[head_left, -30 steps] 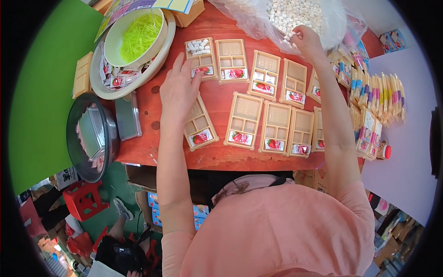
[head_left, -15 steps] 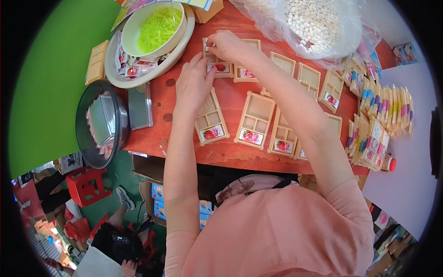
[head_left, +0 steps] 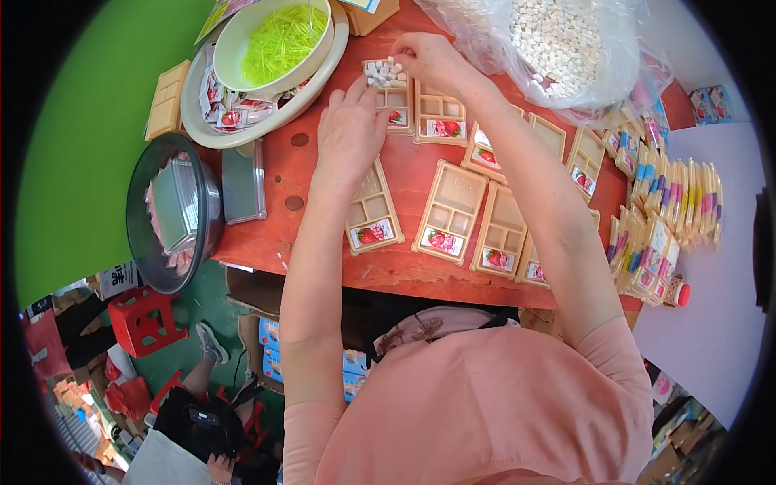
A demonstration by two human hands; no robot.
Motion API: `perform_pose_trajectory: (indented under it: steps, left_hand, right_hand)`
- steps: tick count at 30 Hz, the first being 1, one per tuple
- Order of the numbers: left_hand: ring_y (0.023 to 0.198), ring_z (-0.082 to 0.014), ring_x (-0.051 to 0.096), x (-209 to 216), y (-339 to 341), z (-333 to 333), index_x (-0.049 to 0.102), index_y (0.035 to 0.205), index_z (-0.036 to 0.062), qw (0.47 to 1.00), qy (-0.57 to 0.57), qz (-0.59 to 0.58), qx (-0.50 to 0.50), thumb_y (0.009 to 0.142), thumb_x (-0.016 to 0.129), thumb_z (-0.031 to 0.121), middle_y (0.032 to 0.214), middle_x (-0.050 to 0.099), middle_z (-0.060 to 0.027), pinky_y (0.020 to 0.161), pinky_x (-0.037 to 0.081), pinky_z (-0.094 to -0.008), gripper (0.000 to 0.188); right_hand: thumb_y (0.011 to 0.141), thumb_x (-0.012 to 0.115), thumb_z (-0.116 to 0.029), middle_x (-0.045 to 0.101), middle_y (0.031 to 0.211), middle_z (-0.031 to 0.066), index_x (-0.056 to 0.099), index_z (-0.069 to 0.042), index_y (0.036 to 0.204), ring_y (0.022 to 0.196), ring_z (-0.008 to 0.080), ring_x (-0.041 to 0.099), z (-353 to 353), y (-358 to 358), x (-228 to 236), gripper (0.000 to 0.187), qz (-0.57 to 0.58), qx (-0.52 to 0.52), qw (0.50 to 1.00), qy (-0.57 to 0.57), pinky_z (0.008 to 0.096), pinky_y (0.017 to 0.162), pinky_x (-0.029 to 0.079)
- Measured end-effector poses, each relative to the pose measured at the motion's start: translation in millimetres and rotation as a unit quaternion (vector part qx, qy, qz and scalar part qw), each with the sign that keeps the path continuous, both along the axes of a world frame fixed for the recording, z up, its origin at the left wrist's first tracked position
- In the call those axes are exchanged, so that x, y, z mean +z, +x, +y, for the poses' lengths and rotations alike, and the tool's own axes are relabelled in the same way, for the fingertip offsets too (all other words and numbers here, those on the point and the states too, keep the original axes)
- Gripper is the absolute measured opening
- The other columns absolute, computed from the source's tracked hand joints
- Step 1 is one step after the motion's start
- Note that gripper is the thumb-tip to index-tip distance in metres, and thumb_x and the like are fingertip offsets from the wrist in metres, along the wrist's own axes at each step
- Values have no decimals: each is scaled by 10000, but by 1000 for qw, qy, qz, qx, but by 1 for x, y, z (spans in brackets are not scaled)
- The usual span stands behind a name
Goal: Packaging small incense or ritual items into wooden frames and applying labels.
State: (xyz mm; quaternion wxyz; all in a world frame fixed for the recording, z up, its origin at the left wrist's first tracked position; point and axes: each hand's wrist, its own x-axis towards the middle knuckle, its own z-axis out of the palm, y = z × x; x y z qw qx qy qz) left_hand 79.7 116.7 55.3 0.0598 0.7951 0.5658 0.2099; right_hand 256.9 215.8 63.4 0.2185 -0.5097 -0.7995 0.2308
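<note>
A beige compartment tray [head_left: 395, 99] lies at the table's far side, with several small white cubes [head_left: 385, 74] heaped in its top compartment and a strawberry-printed packet in the lowest one. My left hand [head_left: 353, 129] rests along the tray's left edge, its fingers stretched and apart. Over the tray's upper right corner, my right hand [head_left: 432, 61] is bent with its fingertips pinched at a few white cubes. Another compartment tray [head_left: 440, 113] with a strawberry packet sits right beside it. A third such tray [head_left: 373, 208] lies partly under my left wrist.
More compartment trays [head_left: 451, 208] spread over the red table [head_left: 323, 250]. A plastic bag of white cubes [head_left: 554, 48] stands far right, above stacked filled packs [head_left: 679, 190]. At left are a bowl of green strips [head_left: 283, 44], a dark basin [head_left: 145, 259] and a clear lid [head_left: 242, 182].
My right hand has moved right, off the far tray's top compartment, and a heap of white cubes now shows there. My left hand has shifted slightly right along the tray.
</note>
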Motion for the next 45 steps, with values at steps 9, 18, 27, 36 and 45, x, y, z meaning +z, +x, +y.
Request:
perform_pose_trajectory:
  steps: [9, 18, 27, 36, 45]
  left_hand:
    - [1329, -366, 423, -10, 17, 3, 568, 1270, -11, 999, 21, 41, -21, 898, 625, 324, 1418, 491, -177, 1056, 343, -485, 504]
    - [1411, -362, 322, -21, 43, 27, 509, 1347, -8, 995, 7, 82, -58, 936, 559, 433, 1508, 384, -183, 1136, 238, -581, 605]
    - [1351, -351, 403, 20, 108, -11, 606, 1179, 32, 986, 29, 67, -149, 896, 636, 317, 1402, 494, -158, 1121, 246, -598, 404]
    - [1313, -362, 444, 33, 105, -50, 640, 1098, 22, 980, 36, -9, -193, 863, 679, 224, 1339, 528, -161, 1098, 262, -609, 312]
    - [1221, -360, 507, 18, 90, -70, 632, 1060, 33, 989, 0, -12, -149, 869, 663, 189, 1203, 590, -150, 1068, 298, -596, 248]
  right_hand:
    - [913, 587, -148, 703, 942, 138, 683, -23, 1057, 859, 260, 668, -20, 53, 23, 213, 17, -15, 996, 84, 346, 787, 522]
    - [869, 662, -277, 677, 872, 80, 699, -20, 1037, 735, 133, 622, -20, 245, 14, 310, -8, -292, 954, -66, 280, 586, 496]
    - [765, 753, -443, 632, 1167, 221, 612, -20, 1215, 997, 303, 642, -39, 203, -11, 634, -86, -277, 955, -56, 373, 846, 516]
    - [780, 693, -244, 701, 959, 188, 703, -45, 1053, 928, 326, 673, -27, 252, -23, 338, 130, -250, 953, -113, 407, 867, 528]
    - [809, 670, -179, 700, 948, 194, 685, -61, 1098, 945, 352, 668, 7, 218, -48, 312, -89, -318, 923, 197, 430, 856, 534]
